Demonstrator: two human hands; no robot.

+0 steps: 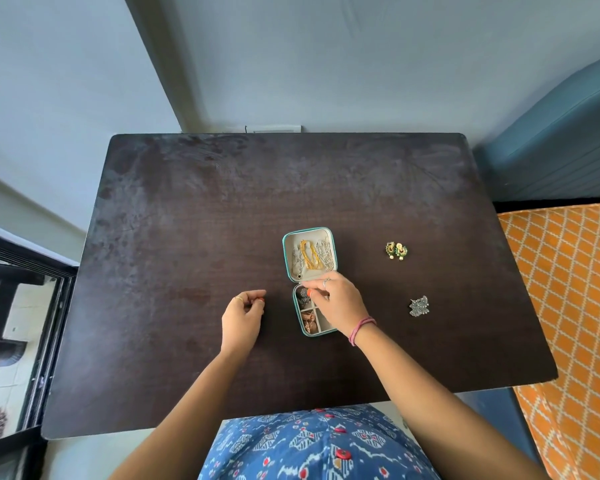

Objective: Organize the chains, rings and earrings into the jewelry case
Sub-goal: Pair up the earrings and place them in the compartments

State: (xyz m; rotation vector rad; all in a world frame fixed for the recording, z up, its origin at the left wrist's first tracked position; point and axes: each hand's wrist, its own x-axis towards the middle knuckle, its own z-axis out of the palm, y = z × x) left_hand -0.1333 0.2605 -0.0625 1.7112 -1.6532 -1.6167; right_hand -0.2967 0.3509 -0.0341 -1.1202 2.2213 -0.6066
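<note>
A single wide-angle head view is given, aimed steeply down from above the near edge of the dark brown rectangular wooden table (187,237); the wall behind it is seen, seemingly distorted.

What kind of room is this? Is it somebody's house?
Probably a room in a home. There's a dark wooden table against a plain wall, a blue padded chair beside it, and an orange patterned cloth, perhaps bedding.

Dark wooden table (187,237) bearing an open teal jewelry case (309,255) near centre, a green-and-gold earring pair (396,250) well to its right, and a silver earring pair (419,306) nearer the front edge.
</note>
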